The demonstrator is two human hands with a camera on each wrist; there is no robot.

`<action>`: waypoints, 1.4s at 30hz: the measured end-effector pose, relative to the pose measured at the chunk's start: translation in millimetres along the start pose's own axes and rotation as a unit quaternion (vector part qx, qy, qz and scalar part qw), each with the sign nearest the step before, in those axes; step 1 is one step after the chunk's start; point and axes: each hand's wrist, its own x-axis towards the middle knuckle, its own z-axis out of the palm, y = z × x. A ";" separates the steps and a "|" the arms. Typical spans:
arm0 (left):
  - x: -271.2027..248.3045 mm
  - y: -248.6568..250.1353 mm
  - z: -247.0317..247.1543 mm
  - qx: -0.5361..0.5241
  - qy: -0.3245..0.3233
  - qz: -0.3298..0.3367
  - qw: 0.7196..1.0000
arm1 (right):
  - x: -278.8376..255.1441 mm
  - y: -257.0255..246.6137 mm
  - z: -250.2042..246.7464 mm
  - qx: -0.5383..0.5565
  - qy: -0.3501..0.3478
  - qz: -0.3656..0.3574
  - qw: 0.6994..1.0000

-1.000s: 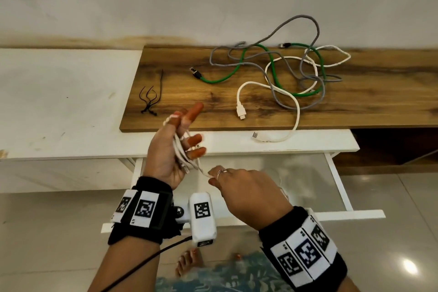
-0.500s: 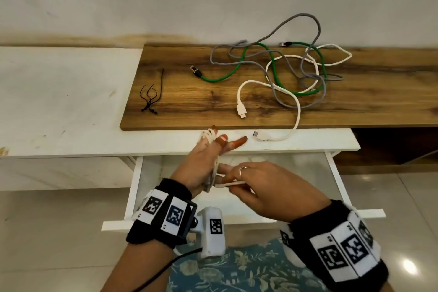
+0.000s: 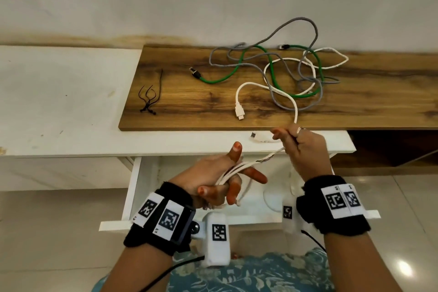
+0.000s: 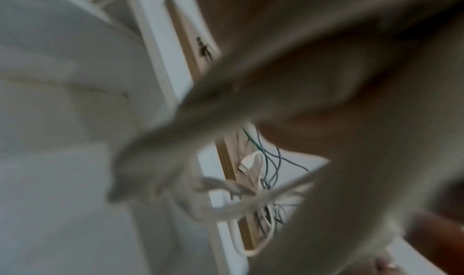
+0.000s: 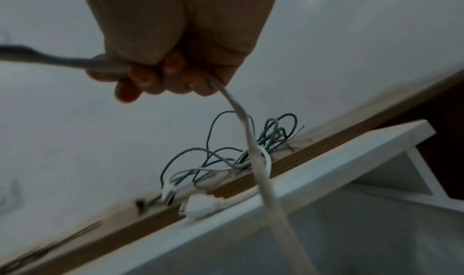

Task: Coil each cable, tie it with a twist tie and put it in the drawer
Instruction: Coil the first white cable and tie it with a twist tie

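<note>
A white cable (image 3: 233,170) is looped round the fingers of my left hand (image 3: 227,180), which holds the loops over the open drawer (image 3: 132,187). My right hand (image 3: 291,142) is a fist gripping the cable's free strand (image 3: 267,159), stretched up and to the right of the left hand. In the right wrist view the right hand (image 5: 160,77) grips the white cable (image 5: 261,170), which runs down past the drawer. The left wrist view is blurred, showing only the white loops (image 4: 226,209). Black twist ties (image 3: 148,99) lie at the wooden board's left end.
On the wooden board (image 3: 189,111) lie a green cable (image 3: 220,79), a grey cable (image 3: 284,28) and a second white cable (image 3: 239,110), tangled together. That cable's other plug (image 3: 258,137) rests on the white table (image 3: 59,102) just left of my right hand.
My right hand has risen up and to the right, drawing the free strand out from the left hand. The left hand has turned, with the loops still round its fingers.
</note>
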 end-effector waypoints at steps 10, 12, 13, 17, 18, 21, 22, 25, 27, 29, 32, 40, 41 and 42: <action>5.2 -0.3 -22.4 -0.434 -0.179 0.212 0.857 | -12.1 -20.0 47.4 0.183 -0.238 0.292 0.908; 0.9 1.8 -36.3 -0.455 -0.145 0.259 0.840 | -13.8 -22.7 47.6 0.189 -0.274 0.276 0.902; -3.0 3.6 -43.9 -0.466 -0.133 0.278 0.830 | -14.0 -23.3 48.1 0.175 -0.296 0.267 0.900; -18.5 3.8 -69.0 -0.484 -0.112 0.351 0.793 | -20.0 -23.7 50.0 -0.010 -0.401 0.195 0.895; -23.2 3.6 -73.3 -0.480 -0.105 0.374 0.787 | -21.6 -26.5 49.8 -0.061 -0.410 0.170 0.894; -33.0 1.9 -79.6 -0.494 -0.052 0.429 0.755 | -23.0 -43.7 42.6 -0.190 -0.428 0.074 0.880; -34.6 1.3 -79.5 -0.502 -0.013 0.436 0.747 | -24.2 -51.6 39.4 -0.213 -0.444 0.047 0.869; -36.0 4.2 -76.8 -0.447 0.167 0.436 0.763 | -27.2 -81.9 32.7 -0.232 -0.493 -0.018 0.839; -32.9 6.1 -72.0 -0.396 0.248 0.410 0.783 | -30.0 -100.7 25.7 -0.244 -0.470 -0.076 0.845; -31.8 8.2 -65.5 -0.360 0.292 0.377 0.802 | -29.5 -114.7 15.7 -0.245 -0.423 -0.123 0.864; -28.4 9.7 -56.8 -0.324 0.307 0.341 0.828 | -27.0 -124.1 2.0 -0.232 -0.380 -0.172 0.878; -8.8 11.2 -25.8 -0.173 0.237 0.209 0.933 | -12.4 -122.0 -12.7 -0.131 -0.318 -0.244 0.907; -7.7 11.5 -20.1 -0.170 0.215 0.183 0.944 | -9.1 -118.1 -13.0 -0.123 -0.301 -0.243 0.914; -7.3 11.2 -14.4 -0.159 0.194 0.157 0.955 | -5.9 -112.1 -12.8 -0.120 -0.279 -0.242 0.922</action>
